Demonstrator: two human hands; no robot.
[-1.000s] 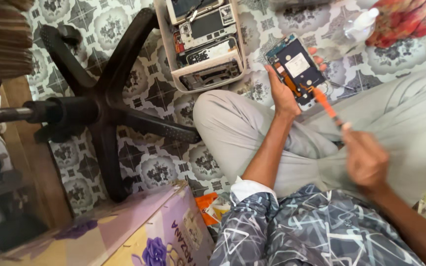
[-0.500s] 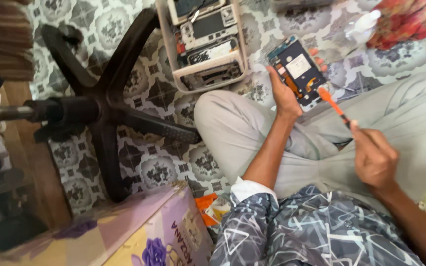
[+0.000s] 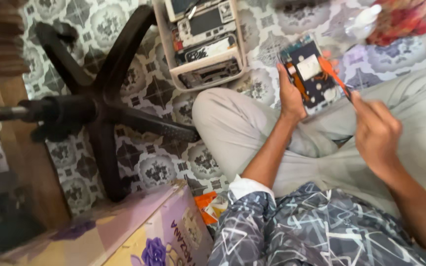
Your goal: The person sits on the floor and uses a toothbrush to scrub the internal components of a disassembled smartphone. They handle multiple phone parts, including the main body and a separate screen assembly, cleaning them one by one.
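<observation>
A person seen from above wears a dark grey shirt patterned with white angular lines, its left sleeve ending in a white turned-up cuff. The trousers are plain light grey. Both forearms are bare, as are the left hand and right hand.

tray left of opened phone, chair base farther left
</observation>
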